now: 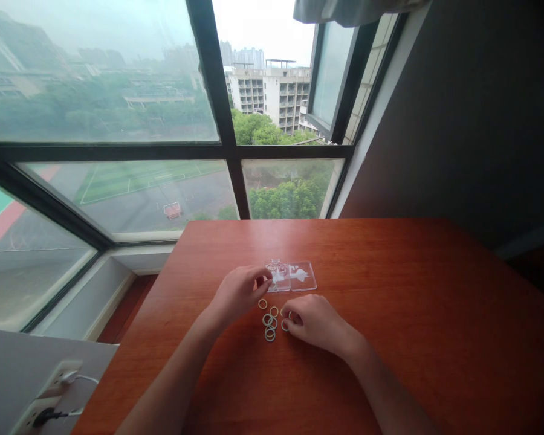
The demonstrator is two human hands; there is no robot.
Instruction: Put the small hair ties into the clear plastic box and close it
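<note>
The left hand [240, 290] pinches at the clear case [291, 276] just beyond its fingertips; the right hand [315, 320] lies curled, fingers together, touching the rings [269, 319] to its left.

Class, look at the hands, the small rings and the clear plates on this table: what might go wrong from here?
1. The small rings lie loose and bunched beside the right hand; a sweep of the fingers might scatter them.
2. The clear plates are see-through and hard to spot; the left hand at their edge might nudge them out of line.
</note>
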